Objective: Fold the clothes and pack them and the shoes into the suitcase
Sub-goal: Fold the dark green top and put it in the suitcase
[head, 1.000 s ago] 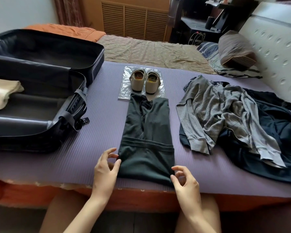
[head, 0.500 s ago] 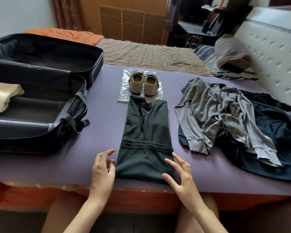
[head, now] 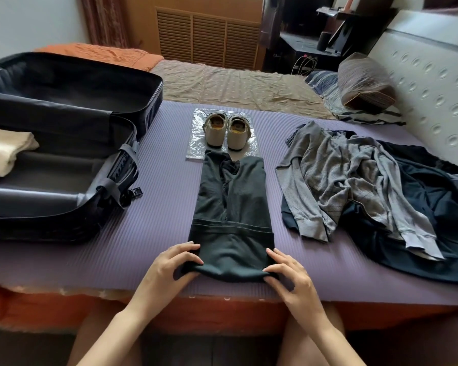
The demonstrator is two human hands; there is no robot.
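A dark green garment, folded into a long strip, lies on the purple mat in front of me. My left hand pinches its near left corner and my right hand pinches its near right corner; the near edge is lifted slightly off the mat. Beyond the strip, a pair of beige shoes stands on a clear plastic sheet. The open black suitcase sits at the left with a folded cream garment inside. A heap of grey clothes over dark navy clothes lies at the right.
The mat covers a bed with a tan sheet behind it. A pillow leans against the padded white headboard at the right. An orange blanket lies behind the suitcase. The bed's orange front edge is just below my hands.
Both hands moved in from beside the strip and took hold of its near corners. The near edge of the dark green garment has risen a little.
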